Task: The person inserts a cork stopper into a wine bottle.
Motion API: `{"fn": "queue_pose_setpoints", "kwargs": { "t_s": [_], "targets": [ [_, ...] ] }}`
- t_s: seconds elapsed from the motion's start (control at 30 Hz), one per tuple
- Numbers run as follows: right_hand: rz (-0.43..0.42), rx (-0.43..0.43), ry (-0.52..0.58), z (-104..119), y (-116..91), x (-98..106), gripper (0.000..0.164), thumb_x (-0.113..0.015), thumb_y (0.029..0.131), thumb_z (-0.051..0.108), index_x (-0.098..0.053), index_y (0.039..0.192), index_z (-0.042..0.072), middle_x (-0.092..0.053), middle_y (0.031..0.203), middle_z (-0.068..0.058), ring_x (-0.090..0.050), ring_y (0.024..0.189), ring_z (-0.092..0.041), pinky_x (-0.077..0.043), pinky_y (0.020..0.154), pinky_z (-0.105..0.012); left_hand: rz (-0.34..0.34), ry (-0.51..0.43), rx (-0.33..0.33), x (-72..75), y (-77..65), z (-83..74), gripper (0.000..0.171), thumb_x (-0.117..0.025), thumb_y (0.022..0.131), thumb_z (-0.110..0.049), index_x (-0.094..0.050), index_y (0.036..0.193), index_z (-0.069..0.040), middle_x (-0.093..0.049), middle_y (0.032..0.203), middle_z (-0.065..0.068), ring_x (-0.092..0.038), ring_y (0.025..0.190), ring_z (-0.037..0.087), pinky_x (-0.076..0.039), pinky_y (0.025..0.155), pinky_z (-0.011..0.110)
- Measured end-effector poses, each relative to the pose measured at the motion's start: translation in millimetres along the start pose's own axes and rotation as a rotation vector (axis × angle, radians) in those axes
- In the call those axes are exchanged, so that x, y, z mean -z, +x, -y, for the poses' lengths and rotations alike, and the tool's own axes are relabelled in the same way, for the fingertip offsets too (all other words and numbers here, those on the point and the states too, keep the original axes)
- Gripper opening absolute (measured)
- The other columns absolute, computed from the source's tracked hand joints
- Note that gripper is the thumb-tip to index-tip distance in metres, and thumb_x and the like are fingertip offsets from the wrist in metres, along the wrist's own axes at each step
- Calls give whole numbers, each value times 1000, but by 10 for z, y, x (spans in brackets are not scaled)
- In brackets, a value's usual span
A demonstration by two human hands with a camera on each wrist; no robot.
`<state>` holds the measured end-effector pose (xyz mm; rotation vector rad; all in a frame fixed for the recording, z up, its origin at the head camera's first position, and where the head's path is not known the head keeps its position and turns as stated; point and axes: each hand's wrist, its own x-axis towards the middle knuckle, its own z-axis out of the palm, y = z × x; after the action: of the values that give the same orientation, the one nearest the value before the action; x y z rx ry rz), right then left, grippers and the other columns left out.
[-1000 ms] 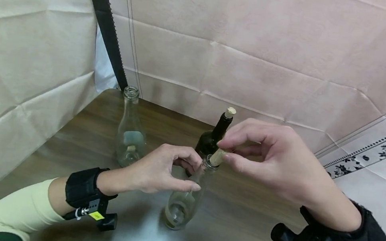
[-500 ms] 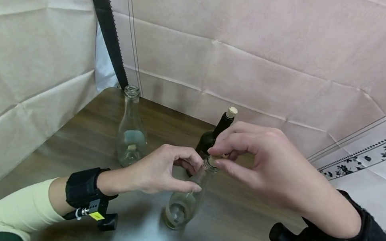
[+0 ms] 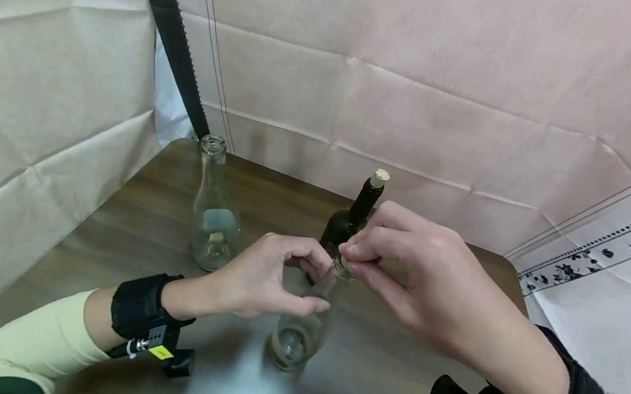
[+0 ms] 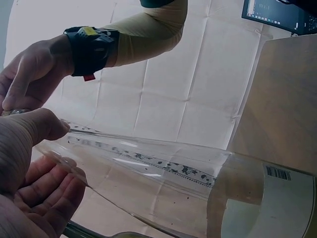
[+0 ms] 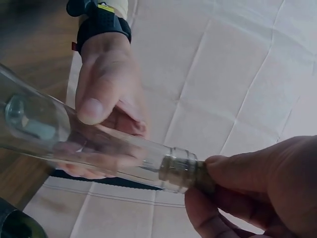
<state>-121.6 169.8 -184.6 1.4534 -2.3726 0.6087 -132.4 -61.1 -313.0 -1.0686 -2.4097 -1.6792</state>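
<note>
A clear glass bottle [image 3: 292, 342] stands slightly tilted on the table. My left hand [image 3: 258, 275] curls round its upper body, thumb in front and fingers behind, as the right wrist view also shows. With thumb and forefinger my right hand [image 3: 419, 269] pinches a cork [image 5: 204, 177] at the bottle's mouth. In the right wrist view, part of the cork sits inside the neck, and its outer end is mostly hidden by the fingers. Just behind the hands is a dark green bottle [image 3: 340, 226] with a cork [image 3: 379, 177] in its neck.
Another clear bottle [image 3: 216, 211], with an uncorked mouth, stands at the back left of the wooden table [image 3: 175, 186]. Pale cloth [image 3: 421, 105] hangs behind and at both sides. A laptop screen [image 4: 272, 14] shows at the edge of the left wrist view.
My right hand has moved slightly left and down, and the cork has gone deeper into the bottle's neck. My left hand has kept its place round the bottle.
</note>
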Motion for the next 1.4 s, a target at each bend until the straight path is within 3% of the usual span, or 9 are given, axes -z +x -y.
{"fn": "queue_pose_setpoints", "kwargs": {
  "t_s": [0.5,0.73,1.07,1.23,1.4],
  "targets": [
    [-50,13,20,58,-27,-60,19,-81,86,-2,-78,95,14,-68,97,7,-71,95,-3,-53,80,-9,1,33,22,12,-19,-34,32,-86,80,-15,-69,107,-18,-73,102,-9,-69,97,5,-61,91,27],
    [-55,33,32,26,-23,-60,16,-81,87,1,-79,97,14,-69,98,7,-70,91,-2,-53,76,-9,10,38,34,19,-20,-33,32,-86,80,-15,-69,107,-18,-73,103,-10,-69,97,4,-61,91,26],
    [45,50,23,-82,38,41,18,-85,85,4,-79,97,17,-70,103,13,-68,88,5,-53,77,-5,10,27,47,-18,12,8,31,-86,80,-15,-69,106,-19,-72,102,-11,-69,95,4,-61,89,27],
    [127,76,9,-156,108,164,21,-87,83,6,-78,97,18,-71,105,14,-68,90,5,-54,78,-6,3,25,20,-54,61,29,30,-86,81,-14,-69,105,-20,-72,101,-11,-69,95,4,-60,89,26],
    [219,42,-26,-189,200,299,26,-87,83,6,-77,97,25,-70,100,19,-66,85,8,-56,73,-10,4,15,7,-94,115,30,30,-87,80,-14,-68,103,-19,-72,99,-10,-69,94,4,-60,89,25]
  ]
}}
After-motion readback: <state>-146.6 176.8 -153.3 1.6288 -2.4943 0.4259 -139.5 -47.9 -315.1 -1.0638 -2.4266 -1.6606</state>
